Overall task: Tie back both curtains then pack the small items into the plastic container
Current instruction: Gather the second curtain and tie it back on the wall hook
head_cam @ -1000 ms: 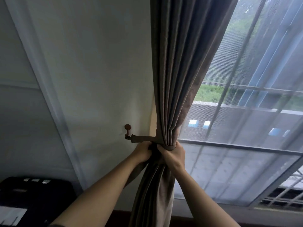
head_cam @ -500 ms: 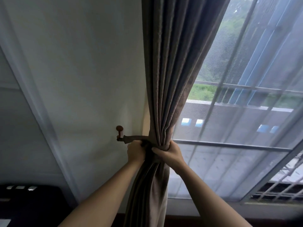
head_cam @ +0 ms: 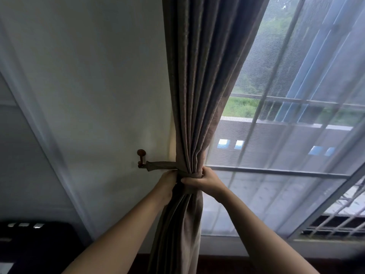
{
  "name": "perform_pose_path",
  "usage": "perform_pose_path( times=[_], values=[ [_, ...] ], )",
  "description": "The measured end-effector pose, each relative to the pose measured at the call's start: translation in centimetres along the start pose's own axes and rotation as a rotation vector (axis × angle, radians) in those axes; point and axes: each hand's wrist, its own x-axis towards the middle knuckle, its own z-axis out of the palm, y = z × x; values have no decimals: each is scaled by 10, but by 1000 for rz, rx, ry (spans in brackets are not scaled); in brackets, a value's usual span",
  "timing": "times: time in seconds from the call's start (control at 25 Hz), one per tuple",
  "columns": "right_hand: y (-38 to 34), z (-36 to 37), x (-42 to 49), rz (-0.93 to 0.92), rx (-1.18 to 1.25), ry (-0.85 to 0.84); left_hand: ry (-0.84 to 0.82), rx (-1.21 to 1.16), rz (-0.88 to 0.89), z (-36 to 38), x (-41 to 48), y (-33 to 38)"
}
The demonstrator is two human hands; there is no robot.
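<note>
A brown-grey curtain hangs beside the window, gathered into a bunch at waist height. A matching fabric tieback runs from a round-knobbed wall hook and wraps around the bunch. My left hand grips the gathered curtain from the left, just under the tieback. My right hand grips the bunch and the tieback loop from the right. Both hands touch the fabric close together. The small items and plastic container are not in view.
A sheer white curtain covers the window to the right. A dark piece of furniture or device sits at the lower left against the white wall. A dark wooden sill or floor edge runs along the bottom.
The view has shifted a little; the curtain and hook now sit slightly left of where they were a second ago. Both hands keep their hold on the gathered curtain at the tieback.
</note>
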Motion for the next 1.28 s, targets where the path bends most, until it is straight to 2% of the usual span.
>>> perform_pose_path(
  times=[0.16,0.28,0.44,0.64,0.72,0.8,0.88,1.04,1.2,1.28],
  values=[
    [-3,-9,-2,6,113,-179,-171,-138,-63,1,-3,1],
    [1,-12,-3,10,167,-285,-128,-149,-90,-1,-2,3],
    [10,-9,2,56,283,-295,-14,-149,-153,0,5,4],
    [11,-14,14,154,285,-353,-41,-148,-153,2,-4,4],
    [6,-15,16,205,229,-361,-62,-161,-121,1,-11,4],
    [-2,-16,15,219,72,-387,-96,-158,-102,-1,-15,5],
    [-14,-17,12,193,-102,-389,-59,-150,-96,1,-19,7],
    [-17,-20,17,127,-177,-458,79,-59,-158,9,-31,12],
    [2,-27,32,185,-349,-455,238,268,-80,8,-34,12],
    [1,-27,30,178,-324,-440,287,394,-22,3,-40,11]
  ],
)
